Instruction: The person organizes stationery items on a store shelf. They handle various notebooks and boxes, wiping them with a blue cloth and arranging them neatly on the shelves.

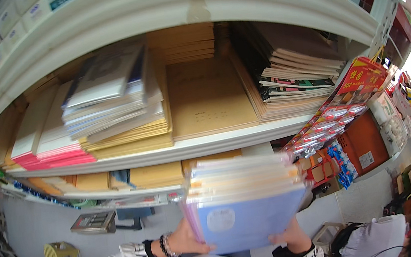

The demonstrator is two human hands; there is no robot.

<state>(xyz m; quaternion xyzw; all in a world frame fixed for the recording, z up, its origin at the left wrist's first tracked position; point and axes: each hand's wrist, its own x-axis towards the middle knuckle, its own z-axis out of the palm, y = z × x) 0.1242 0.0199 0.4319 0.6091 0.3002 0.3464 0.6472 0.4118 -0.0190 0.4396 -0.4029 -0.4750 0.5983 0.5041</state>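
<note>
Between my two hands is a thick stack of notebooks in clear plastic covers (251, 216), with a blue one facing me; motion blurs it. My left hand (187, 239) grips its lower left corner, and my right hand (291, 232) its lower right. The stack is held in front of the shelf edge, below the board. On the shelf ahead, brown kraft-cover notebooks (209, 96) lie in the middle. To their left, a leaning pile of notebooks with clear covers (105, 87) rests on yellow-edged ones. Dark-covered notebooks (296, 48) are piled at the right.
A white metal shelf board (192, 144) runs across ahead, with another above. Pink-edged pads (57, 137) sit at its left. Red carded glue tubes (343, 101) hang at the right end. A yellow stool (61, 255) and a scale (94, 223) are at lower left; a person (378, 238) is at lower right.
</note>
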